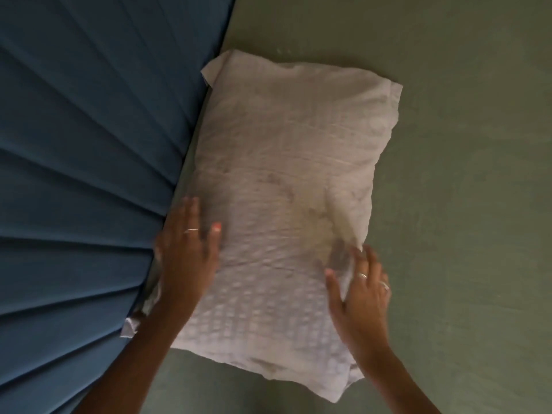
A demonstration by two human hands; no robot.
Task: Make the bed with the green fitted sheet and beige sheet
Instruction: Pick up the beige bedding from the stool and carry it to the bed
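Hands (both flat) on pillow

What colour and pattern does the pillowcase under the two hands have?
The pillowcase is white with a woven check texture and yellowish stains, seen in the head view.

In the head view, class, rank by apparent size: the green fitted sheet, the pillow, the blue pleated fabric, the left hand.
1. Green fitted sheet
2. Blue pleated fabric, close to the sheet; both cropped, so unsure
3. Pillow
4. Left hand

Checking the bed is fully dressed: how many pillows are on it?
1. The pillow lies on the green sheet beside the blue headboard, under both hands. Others may be out of frame.
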